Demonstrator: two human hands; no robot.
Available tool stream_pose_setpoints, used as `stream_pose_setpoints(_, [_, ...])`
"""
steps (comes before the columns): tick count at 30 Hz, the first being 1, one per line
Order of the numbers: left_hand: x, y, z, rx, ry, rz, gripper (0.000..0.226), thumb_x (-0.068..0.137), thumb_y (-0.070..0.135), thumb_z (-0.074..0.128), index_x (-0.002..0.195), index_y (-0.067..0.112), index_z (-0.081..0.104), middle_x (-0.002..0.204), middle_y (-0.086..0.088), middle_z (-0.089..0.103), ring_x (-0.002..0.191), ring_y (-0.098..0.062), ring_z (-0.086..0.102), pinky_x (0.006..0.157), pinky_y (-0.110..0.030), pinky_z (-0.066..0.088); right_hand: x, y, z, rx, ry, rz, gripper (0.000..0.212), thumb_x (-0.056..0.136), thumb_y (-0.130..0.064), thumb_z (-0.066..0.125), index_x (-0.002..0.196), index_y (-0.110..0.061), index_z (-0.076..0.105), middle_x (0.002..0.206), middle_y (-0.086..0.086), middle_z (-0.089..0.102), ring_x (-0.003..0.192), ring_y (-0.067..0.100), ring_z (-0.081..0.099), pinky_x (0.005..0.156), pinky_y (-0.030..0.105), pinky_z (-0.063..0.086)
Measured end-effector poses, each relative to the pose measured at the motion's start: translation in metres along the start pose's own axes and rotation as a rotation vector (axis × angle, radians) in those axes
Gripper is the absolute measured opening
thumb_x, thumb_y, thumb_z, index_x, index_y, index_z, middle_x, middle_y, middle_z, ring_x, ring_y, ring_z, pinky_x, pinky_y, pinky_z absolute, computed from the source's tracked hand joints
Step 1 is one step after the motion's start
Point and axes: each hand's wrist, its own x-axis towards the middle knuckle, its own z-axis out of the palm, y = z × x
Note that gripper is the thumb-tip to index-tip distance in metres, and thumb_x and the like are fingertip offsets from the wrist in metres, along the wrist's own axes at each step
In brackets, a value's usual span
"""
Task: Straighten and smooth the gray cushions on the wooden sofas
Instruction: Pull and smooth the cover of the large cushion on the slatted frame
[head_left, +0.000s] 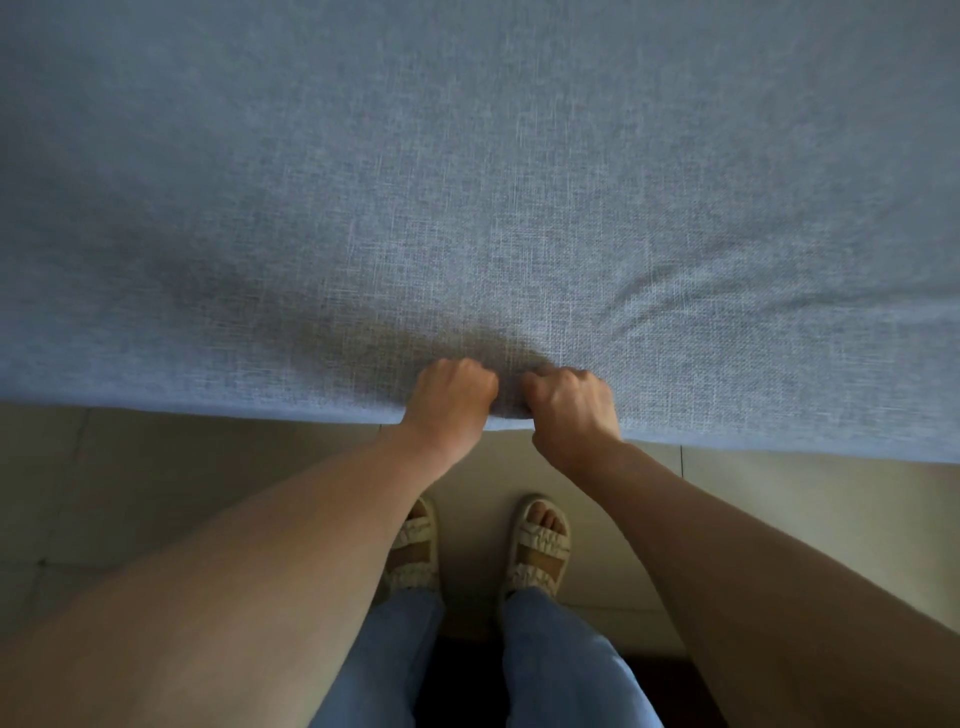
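A gray woven cushion (467, 182) fills the upper half of the view, its near edge running across the middle. My left hand (449, 400) and my right hand (569, 405) sit side by side at that edge, both curled around the fabric. Between them the cloth is bunched into a small fold. Creases fan out from my right hand toward the right. A shallow dent darkens the fabric just above my hands. The sofa's wooden frame is out of sight.
Beige floor tiles (156, 493) lie below the cushion's edge. My feet in woven sandals (535, 551) and blue trousers (374, 670) stand close to the cushion, right under my arms.
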Motion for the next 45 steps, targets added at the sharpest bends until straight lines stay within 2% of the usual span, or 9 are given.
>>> stream_pose_setpoints(6, [-0.031,0.010,0.015,-0.037,-0.060,-0.012,0.022,0.089,-0.005,0.049,0.099,0.007,0.065,0.103,-0.009,0.064,0.096,-0.027,0.062,0.074,-0.033,0.051,-0.031,-0.011,0.011,0.019,-0.092,0.002,0.031,0.087,-0.001,0.047,0.113,-0.014,0.057,0.115,0.002,0.058,0.105,0.025,0.057,0.073,0.031,0.039])
stream_pose_setpoints(14, [-0.047,0.011,0.020,-0.067,-0.155,0.034,0.022,0.093,0.001,0.049,0.107,0.009,0.064,0.108,-0.006,0.063,0.101,-0.024,0.061,0.078,-0.029,0.048,-0.049,-0.016,0.012,-0.002,-0.217,-0.036,0.028,0.087,-0.006,0.054,0.114,-0.014,0.055,0.118,0.002,0.055,0.108,0.024,0.056,0.077,0.032,0.045])
stream_pose_setpoints(17, [-0.047,0.004,0.010,-0.157,-0.180,0.051,0.019,0.095,0.015,0.055,0.111,0.016,0.064,0.112,-0.002,0.064,0.102,-0.021,0.063,0.082,-0.029,0.050,-0.045,-0.018,0.003,0.062,-0.215,0.003,0.020,0.090,-0.016,0.055,0.110,-0.017,0.057,0.114,0.001,0.059,0.104,0.024,0.058,0.075,0.031,0.040])
stream_pose_setpoints(19, [-0.047,-0.004,-0.005,-0.233,-0.187,0.043,0.027,0.093,0.027,0.060,0.118,0.016,0.059,0.118,-0.001,0.061,0.107,-0.019,0.060,0.086,-0.028,0.047,-0.038,-0.022,-0.010,0.128,-0.201,0.059,0.027,0.091,-0.029,0.059,0.116,-0.018,0.054,0.117,0.000,0.057,0.106,0.022,0.056,0.082,0.030,0.042])
stream_pose_setpoints(22, [-0.043,-0.026,-0.032,-0.239,-0.161,-0.014,0.048,0.091,0.032,0.062,0.132,0.015,0.044,0.127,-0.003,0.049,0.111,-0.019,0.053,0.088,-0.029,0.047,-0.021,-0.030,-0.036,0.152,-0.191,0.086,0.056,0.085,-0.038,0.066,0.131,-0.018,0.041,0.131,0.004,0.041,0.118,0.022,0.043,0.098,0.033,0.038])
stream_pose_setpoints(24, [-0.038,-0.047,-0.053,-0.253,-0.149,-0.081,0.061,0.090,0.032,0.064,0.141,0.016,0.034,0.139,-0.005,0.038,0.123,-0.022,0.045,0.096,-0.034,0.045,-0.006,-0.039,-0.061,0.103,-0.200,0.071,0.070,0.083,-0.043,0.067,0.139,-0.019,0.032,0.141,0.006,0.028,0.128,0.024,0.032,0.107,0.035,0.031])
stream_pose_setpoints(27, [-0.030,-0.084,-0.088,-0.264,-0.175,-0.151,0.071,0.091,0.033,0.062,0.148,0.017,0.022,0.155,-0.006,0.018,0.139,-0.026,0.026,0.109,-0.040,0.031,0.019,-0.059,-0.101,0.088,-0.212,0.087,0.083,0.083,-0.049,0.065,0.147,-0.022,0.021,0.151,0.007,0.012,0.139,0.027,0.016,0.114,0.038,0.020])
stream_pose_setpoints(33, [-0.028,-0.161,-0.148,-0.266,-0.128,-0.263,0.077,0.092,0.036,0.059,0.151,0.020,0.012,0.159,-0.005,0.007,0.145,-0.025,0.013,0.114,-0.044,0.019,0.072,-0.115,-0.173,0.096,-0.149,0.039,0.085,0.083,-0.052,0.063,0.148,-0.022,0.017,0.153,0.008,0.006,0.142,0.027,0.009,0.116,0.037,0.015])
stream_pose_setpoints(45, [0.001,-0.289,-0.223,-0.285,-0.033,-0.479,0.077,0.091,0.041,0.058,0.151,0.021,0.012,0.157,-0.002,0.018,0.143,-0.024,0.019,0.112,-0.045,0.021,0.199,-0.183,-0.254,0.129,-0.028,-0.100,0.084,0.083,-0.047,0.066,0.148,-0.024,0.017,0.154,0.007,0.005,0.143,0.028,0.008,0.117,0.038,0.016])
